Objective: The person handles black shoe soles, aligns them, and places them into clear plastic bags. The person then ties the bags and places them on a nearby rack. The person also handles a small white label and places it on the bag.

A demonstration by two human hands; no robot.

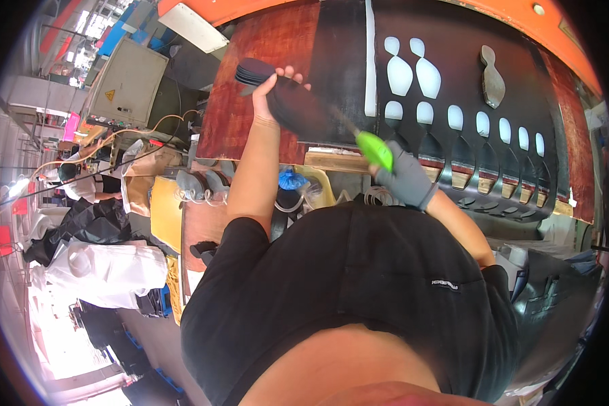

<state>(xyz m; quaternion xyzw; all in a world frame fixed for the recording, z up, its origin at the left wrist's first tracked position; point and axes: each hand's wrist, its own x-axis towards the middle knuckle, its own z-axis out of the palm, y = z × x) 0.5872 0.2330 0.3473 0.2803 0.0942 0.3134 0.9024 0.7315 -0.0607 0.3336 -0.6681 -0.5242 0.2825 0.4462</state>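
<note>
My left hand [267, 100] is closed around a stack of black sole-shaped pieces [294, 108], held above the table's left part. Their rounded ends fan out at the upper left. In my gloved right hand [407, 177] is a green-handled tool [375, 150] with a thin shaft. That shaft points up and left toward the stack; its tip is blurred, and I cannot tell whether it touches the pieces. Right of my hands lies a black sheet [453, 40] with several sole-shaped cutouts showing white beneath. A metal sole-shaped cutting die [492, 84] rests on it.
The red-brown tabletop [250, 51] has an orange machine edge [555, 27] along its far side. The black sheet's cut strips [501, 206] hang over the near edge. A grey cabinet [128, 80] stands at the left, with a person [81, 177] in the background.
</note>
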